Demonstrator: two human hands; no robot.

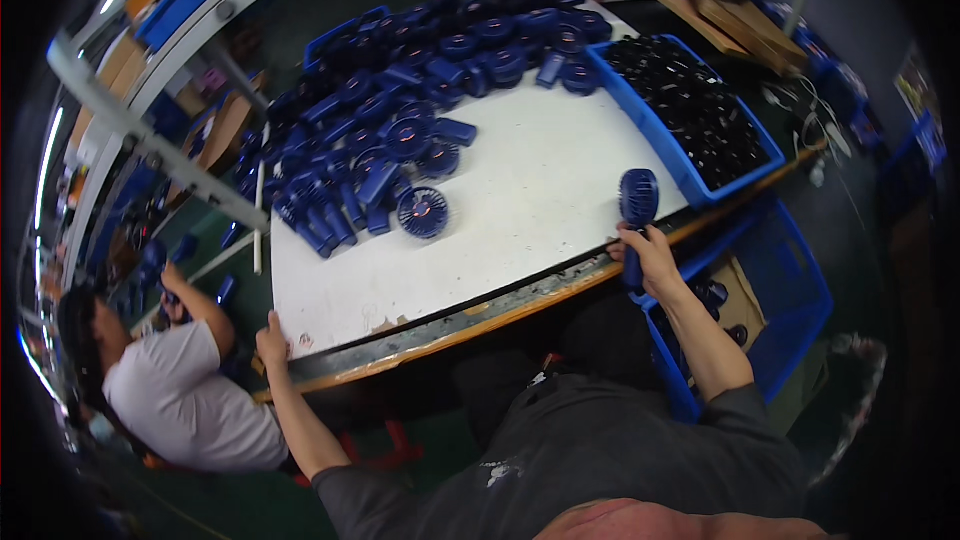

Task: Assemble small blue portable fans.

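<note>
**Blue fan in our right hand at the table edge**

Blue plastic fills most of what we see. Our right hand (pixel 648 252) wraps its fingers around the handle of a dark blue handheld fan (pixel 638 202), which stands upright with its round head above our knuckles, right at the near edge of the white table (pixel 520 200). Below that hand sits a blue crate (pixel 790 310) holding a few dark parts. Our left hand (pixel 270 340) rests on the table's near corner, fingers curled over the rim and gripping nothing else. Ahead of it, one fan lies alone face up (pixel 423 212), just beside a big heap of blue fans (pixel 400 90). Beyond our right hand, a blue bin of black parts (pixel 690 115) stands on the table. Left of our left hand sits a person in a white shirt (pixel 180 390).
</note>
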